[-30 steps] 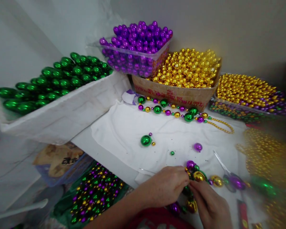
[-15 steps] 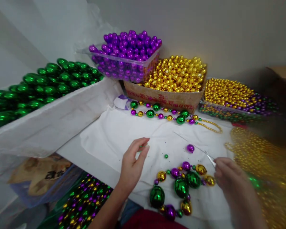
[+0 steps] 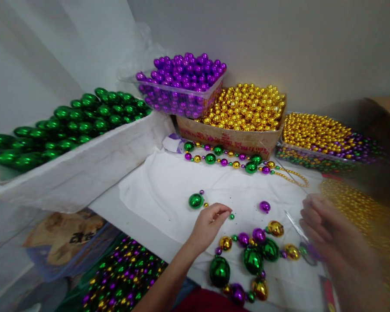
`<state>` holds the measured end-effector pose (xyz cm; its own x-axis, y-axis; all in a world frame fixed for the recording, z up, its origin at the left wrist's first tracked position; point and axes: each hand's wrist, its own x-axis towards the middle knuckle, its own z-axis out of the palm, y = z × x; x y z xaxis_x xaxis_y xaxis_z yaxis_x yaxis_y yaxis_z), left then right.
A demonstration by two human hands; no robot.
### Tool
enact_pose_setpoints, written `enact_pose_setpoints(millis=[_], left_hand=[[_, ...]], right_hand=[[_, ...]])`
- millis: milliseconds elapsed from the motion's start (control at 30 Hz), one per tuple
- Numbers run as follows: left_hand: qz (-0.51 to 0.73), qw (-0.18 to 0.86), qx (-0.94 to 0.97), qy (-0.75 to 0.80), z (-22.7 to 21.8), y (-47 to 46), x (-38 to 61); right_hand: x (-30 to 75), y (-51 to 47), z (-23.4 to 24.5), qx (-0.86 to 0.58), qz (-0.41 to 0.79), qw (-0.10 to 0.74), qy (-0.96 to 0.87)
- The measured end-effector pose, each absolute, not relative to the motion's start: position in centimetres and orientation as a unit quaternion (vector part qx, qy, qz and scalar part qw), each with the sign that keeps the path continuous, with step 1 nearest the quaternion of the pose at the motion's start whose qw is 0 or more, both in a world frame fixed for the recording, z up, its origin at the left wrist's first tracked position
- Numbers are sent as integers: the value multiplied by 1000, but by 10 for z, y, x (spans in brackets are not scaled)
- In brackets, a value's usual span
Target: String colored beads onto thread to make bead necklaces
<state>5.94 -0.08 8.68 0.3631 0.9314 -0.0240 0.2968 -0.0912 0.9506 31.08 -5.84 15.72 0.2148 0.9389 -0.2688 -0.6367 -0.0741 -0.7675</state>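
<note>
My left hand [image 3: 212, 221] is over the white cloth, its fingertips pinched together beside a small green bead [image 3: 232, 216]. Whether the fingers touch that bead, I cannot tell. A large green bead [image 3: 196, 200] with tiny purple and gold beads lies behind this hand. My right hand [image 3: 325, 229], blurred, is closed on a thin needle-like wire [image 3: 294, 179] that points up and left. Scissors [image 3: 295, 225] lie beside and partly under that hand. Between the hands are a loose purple bead [image 3: 264, 206] and a partial string of large green, gold and purple beads [image 3: 253, 260].
A finished-looking bead necklace [image 3: 224, 162] lies at the back. Behind stand a white foam box [image 3: 117, 164] of green beads, a clear tub [image 3: 182, 93] of purple ones, a carton [image 3: 227, 138] of gold ones and a tub [image 3: 312, 158] of small mixed beads. Gold bead strands [image 3: 351, 208] cover the right.
My left hand has moved right, uncovering the large green bead, and its fingers have closed together. My right hand has shifted slightly right and up with the wire, exposing more of the scissors.
</note>
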Motion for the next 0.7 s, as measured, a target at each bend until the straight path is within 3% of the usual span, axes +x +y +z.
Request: enact_pose_setpoints(millis=[333,700], left_hand=[[257,528,677,444,45,5,74],[233,537,695,418,37,3,99]], right_hand=[[313,-45,150,-388,616,653,-206],[319,-37,143,-379,620,656,-206]])
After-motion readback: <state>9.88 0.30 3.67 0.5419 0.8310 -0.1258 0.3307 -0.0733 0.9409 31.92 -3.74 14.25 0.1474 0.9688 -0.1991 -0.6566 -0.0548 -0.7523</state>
